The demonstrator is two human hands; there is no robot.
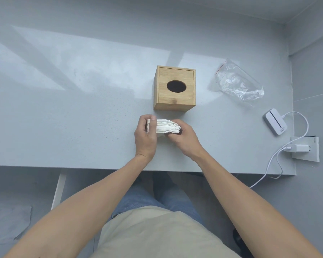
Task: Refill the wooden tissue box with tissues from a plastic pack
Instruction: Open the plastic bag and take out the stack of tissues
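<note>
A wooden tissue box (174,88) stands upright on the grey table (73,118), its lid closed and its dark oval opening facing up. Just in front of it I hold a stack of white tissues (166,126) between both hands. My left hand (145,135) grips the stack's left end, thumb across the top. My right hand (183,137) holds the right end from below and the side. A clear plastic pack (238,82) with a red zip strip lies crumpled and empty-looking to the right of the box.
A small white device (275,124) with a cable lies near the table's right edge. A white charger (299,148) sits plugged in on a pad (305,156) at the front right corner. The table's front edge runs just below my wrists.
</note>
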